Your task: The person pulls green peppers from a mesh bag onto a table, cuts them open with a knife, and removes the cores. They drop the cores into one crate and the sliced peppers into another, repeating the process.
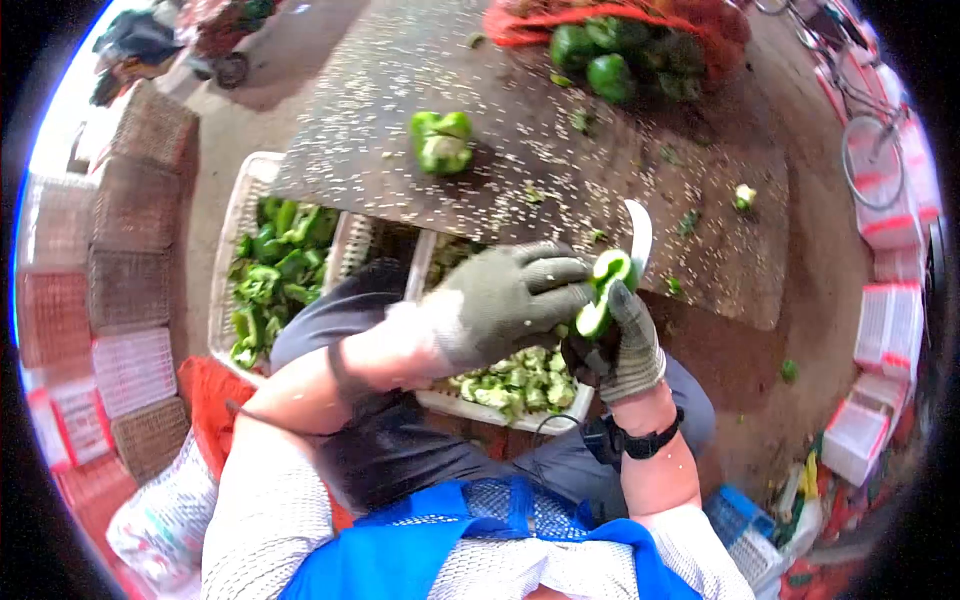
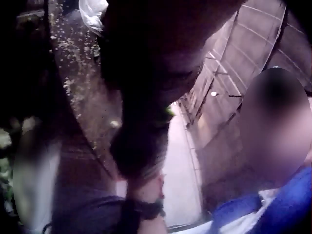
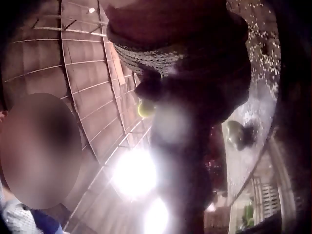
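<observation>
In the head view, my gloved left hand reaches across to a cut green bell pepper and grips its left side. My gloved right hand is at the pepper's lower right, its thumb against the cut flesh. A knife with a pale curved blade sticks up beyond the pepper, above the right hand; its handle is hidden by pepper and glove. Both wrist views are dark; the right wrist one shows a bit of pale green pepper beside the glove. Another bell pepper sits on the seed-strewn board.
Under the board's near edge stand a crate of green pepper pieces and a crate of pale pepper cores. A red net sack with whole peppers lies at the far side. Stacked crates line the left.
</observation>
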Tool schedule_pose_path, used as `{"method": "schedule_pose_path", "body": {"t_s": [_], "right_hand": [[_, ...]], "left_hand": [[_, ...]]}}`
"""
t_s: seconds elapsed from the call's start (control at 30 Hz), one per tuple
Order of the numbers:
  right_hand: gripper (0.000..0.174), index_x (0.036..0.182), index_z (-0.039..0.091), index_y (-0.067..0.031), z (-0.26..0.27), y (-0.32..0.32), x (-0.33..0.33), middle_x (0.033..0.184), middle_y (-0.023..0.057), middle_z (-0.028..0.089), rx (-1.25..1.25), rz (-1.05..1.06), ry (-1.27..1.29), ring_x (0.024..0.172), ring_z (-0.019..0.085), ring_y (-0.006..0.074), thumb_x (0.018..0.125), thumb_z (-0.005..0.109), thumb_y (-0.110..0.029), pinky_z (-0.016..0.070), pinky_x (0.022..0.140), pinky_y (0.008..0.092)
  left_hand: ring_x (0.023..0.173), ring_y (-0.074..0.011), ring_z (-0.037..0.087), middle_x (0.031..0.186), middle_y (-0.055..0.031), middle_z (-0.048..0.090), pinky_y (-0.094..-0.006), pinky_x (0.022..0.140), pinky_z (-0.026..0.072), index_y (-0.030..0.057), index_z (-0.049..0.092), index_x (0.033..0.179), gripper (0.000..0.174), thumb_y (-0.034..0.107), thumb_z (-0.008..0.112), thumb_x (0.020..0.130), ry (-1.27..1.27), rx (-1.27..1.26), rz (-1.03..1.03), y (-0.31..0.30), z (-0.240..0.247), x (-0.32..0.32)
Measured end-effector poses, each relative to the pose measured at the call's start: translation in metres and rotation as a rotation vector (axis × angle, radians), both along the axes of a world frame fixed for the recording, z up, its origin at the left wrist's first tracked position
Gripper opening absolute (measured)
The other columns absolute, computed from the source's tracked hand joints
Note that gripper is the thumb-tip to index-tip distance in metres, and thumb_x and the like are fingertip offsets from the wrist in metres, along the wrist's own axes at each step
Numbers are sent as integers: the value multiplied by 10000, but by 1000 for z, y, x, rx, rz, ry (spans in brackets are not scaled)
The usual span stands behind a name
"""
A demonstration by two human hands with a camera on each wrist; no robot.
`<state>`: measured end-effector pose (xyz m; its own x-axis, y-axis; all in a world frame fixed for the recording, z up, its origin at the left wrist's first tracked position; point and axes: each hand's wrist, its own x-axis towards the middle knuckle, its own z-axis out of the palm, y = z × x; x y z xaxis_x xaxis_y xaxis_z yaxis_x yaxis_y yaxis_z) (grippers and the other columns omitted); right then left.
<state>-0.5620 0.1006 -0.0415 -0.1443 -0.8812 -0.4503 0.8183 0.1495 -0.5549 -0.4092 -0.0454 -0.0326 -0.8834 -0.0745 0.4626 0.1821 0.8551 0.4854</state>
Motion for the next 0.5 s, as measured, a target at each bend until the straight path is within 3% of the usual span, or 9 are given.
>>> {"method": "schedule_pose_path", "body": {"t_s": [0.1, 0.17, 0.23, 0.3, 0.33, 0.37, 0.4, 0.47, 0.5], "right_hand": [[529, 1197, 555, -86, 10, -9, 33, 772, 37, 644, 34, -94, 118, 393, 486, 118, 884, 643, -503, 388, 368, 259], [660, 1279, 491, -28, 12, 4, 22, 986, 80, 639, -63, 117, 167, 647, 566, 129, 883, 631, -537, 453, 520, 250], [792, 1360, 427, 31, 15, 11, 14, 1201, 124, 634, -179, 297, 209, 901, 646, 140, 882, 618, -571, 517, 671, 240], [838, 1354, 406, 50, 28, 12, 22, 1141, 195, 659, -199, 272, 240, 537, 583, 104, 871, 608, -604, 432, 440, 205], [800, 1358, 406, 48, 25, 13, 25, 1121, 213, 663, -198, 224, 243, 445, 503, 87, 897, 577, -582, 398, 397, 211], [762, 1361, 407, 46, 22, 14, 28, 1101, 230, 668, -197, 176, 246, 354, 422, 69, 923, 545, -561, 364, 355, 216], [704, 1379, 399, 39, 25, 17, 23, 1116, 229, 665, -187, 218, 229, 351, 403, 58, 967, 492, -524, 372, 365, 229], [665, 1356, 434, 35, 37, 19, 28, 1107, 227, 667, -99, 185, 297, 352, 410, 58, 977, 477, -510, 382, 366, 223], [664, 1342, 452, 36, 32, 22, 27, 1088, 213, 675, -134, 177, 252, 348, 416, 63, 972, 488, -515, 379, 359, 221]], "left_hand": [[1177, -373, 562, 1241, -147, 585, -455, 941, 508, 75, 596, 1169, 370, 155, 643, 811, 17, 16, 22, 7, 9, 20], [1156, -370, 578, 1228, -154, 596, -469, 953, 499, 64, 616, 1125, 316, 144, 632, 820, -60, 2, 86, 13, 33, 47], [1114, -362, 605, 1161, -157, 634, -429, 957, 494, 36, 637, 1095, 302, 68, 674, 797, -2, 34, 292, 18, 55, 86], [1110, -347, 611, 1168, -158, 644, -406, 962, 488, 25, 641, 1122, 341, 11, 693, 786, 30, 22, 572, 22, 66, 138], [1119, -334, 609, 1188, -158, 644, -397, 967, 482, 21, 640, 1143, 363, -14, 696, 786, 39, -5, 734, 27, 65, 167], [1140, -311, 603, 1233, -157, 632, -397, 985, 468, 10, 638, 1163, 361, 19, 715, 810, -76, -25, 857, 28, 74, 188], [1192, -311, 574, 1286, -160, 603, -384, 1026, 436, 1, 595, 1242, 489, 138, 769, 807, -73, 37, 975, 26, 59, 222], [1279, -326, 498, 1364, -184, 536, -397, 1085, 381, 3, 513, 1346, 726, 301, 817, 758, -307, 139, 1186, 15, 51, 263], [1351, -343, 409, 1423, -209, 469, -408, 1128, 326, 6, 440, 1409, 894, 410, 830, 714, -389, -106, 1225, 10, 46, 275]]}}
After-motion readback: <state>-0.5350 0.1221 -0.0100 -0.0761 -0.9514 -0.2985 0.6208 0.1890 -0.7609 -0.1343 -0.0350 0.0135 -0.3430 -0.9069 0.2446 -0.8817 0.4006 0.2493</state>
